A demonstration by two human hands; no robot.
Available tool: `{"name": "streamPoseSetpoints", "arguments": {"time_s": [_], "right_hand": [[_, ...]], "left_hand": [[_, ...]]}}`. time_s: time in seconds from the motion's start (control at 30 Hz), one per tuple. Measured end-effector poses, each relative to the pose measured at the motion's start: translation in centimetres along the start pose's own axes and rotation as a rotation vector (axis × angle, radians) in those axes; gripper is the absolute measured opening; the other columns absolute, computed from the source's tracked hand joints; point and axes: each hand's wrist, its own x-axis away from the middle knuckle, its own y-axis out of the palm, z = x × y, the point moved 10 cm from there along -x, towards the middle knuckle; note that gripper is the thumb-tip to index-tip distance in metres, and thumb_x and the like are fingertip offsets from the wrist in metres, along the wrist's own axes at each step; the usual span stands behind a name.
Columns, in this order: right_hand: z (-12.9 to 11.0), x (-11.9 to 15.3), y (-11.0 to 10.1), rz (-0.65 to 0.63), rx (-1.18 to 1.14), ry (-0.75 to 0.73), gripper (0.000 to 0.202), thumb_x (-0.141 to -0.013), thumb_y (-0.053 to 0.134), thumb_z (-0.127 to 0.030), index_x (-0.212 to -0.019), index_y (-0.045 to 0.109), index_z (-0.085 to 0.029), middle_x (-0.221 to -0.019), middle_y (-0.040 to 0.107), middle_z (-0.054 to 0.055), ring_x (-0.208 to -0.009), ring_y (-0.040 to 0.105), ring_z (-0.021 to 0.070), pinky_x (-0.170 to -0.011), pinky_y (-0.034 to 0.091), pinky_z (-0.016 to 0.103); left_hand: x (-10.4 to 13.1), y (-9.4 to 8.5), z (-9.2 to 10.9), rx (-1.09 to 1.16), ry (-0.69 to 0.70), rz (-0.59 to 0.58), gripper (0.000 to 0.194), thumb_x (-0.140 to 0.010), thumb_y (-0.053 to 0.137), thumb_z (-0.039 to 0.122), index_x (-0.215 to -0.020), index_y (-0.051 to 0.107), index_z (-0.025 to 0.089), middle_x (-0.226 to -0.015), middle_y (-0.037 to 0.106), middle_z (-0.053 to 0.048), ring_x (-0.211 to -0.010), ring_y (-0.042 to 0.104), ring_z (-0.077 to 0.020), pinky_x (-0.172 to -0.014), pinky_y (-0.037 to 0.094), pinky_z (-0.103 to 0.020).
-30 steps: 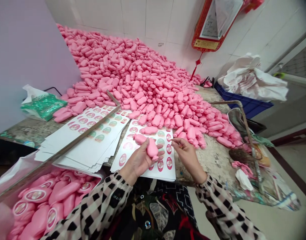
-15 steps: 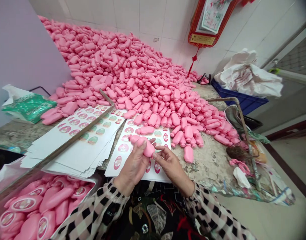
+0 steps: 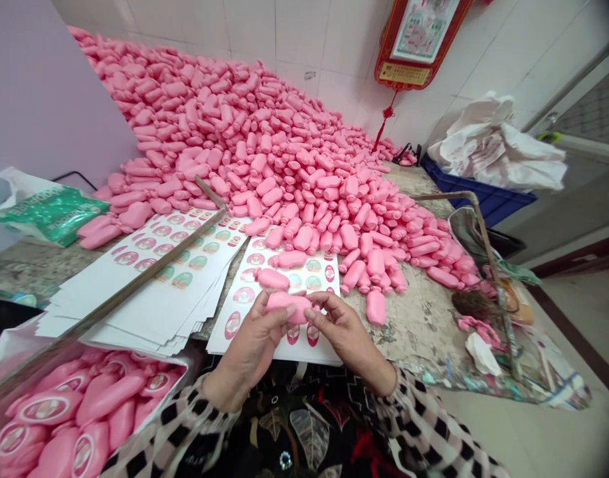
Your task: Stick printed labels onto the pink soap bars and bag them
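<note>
A small pink plastic bottle lies sideways between my two hands, above a sticker sheet. My left hand grips its left end, thumb in front and fingers behind. At the bottle's neck end, my right hand pinches with thumb and forefinger. Under them, the sticker sheet carries pink oval and green labels. Two more pink bottles, a nearer one and a farther one, lie on that sheet just beyond my hands.
A huge heap of pink bottles covers the table's back. To the left lie stacked sticker sheets beneath a metal bar. A box of labelled bottles stands lower left. A blue crate and a bent metal frame are at right.
The held bottle has turned from slanted to nearly level. My left hand has shifted down and left, while my right hand has closed in around the neck end.
</note>
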Motion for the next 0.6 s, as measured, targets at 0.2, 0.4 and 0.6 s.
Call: {"name": "streamPoseSetpoints", "arguments": {"time_s": [0.2, 0.4, 0.6], "right_hand": [[-3.2, 1.2, 0.9, -0.234, 0.36, -0.133, 0.019, -0.084, 0.055, -0.036, -0.094, 0.066, -0.024, -0.084, 0.064, 0.0, -0.077, 0.058, 0.0145, -0.07, 0.046, 0.028], [-1.5, -2.9, -2.3, -0.034, 0.297, -0.094, 0.032, -0.084, 0.054, -0.039, -0.112, 0.061, -0.025, -0.104, 0.064, 0.004, -0.095, 0.059, 0.0173, -0.083, 0.047, 0.032], [2.4, -7.9, -8.4, 0.297, 0.234, -0.118, 0.043, -0.088, 0.042, -0.04, -0.124, 0.051, -0.019, -0.116, 0.061, 0.009, -0.105, 0.056, 0.0184, -0.087, 0.046, 0.035]], "left_hand": [[2.2, 0.5, -3.4, -0.396, -0.405, -0.272, 0.02, -0.069, 0.066, 0.023, -0.086, 0.059, 0.015, -0.079, 0.067, -0.005, -0.063, 0.064, -0.0162, -0.062, 0.048, -0.028], [3.3, 1.0, -5.0, -0.457, -0.456, -0.352, 0.021, -0.074, 0.058, 0.024, -0.093, 0.054, 0.015, -0.072, 0.069, -0.007, -0.059, 0.064, -0.0172, -0.059, 0.045, -0.027], [2.3, 1.6, -3.6, -0.479, -0.339, -0.251, 0.025, -0.067, 0.066, 0.02, -0.085, 0.049, 0.018, -0.071, 0.064, -0.001, -0.057, 0.06, -0.0137, -0.058, 0.043, -0.025]]}}
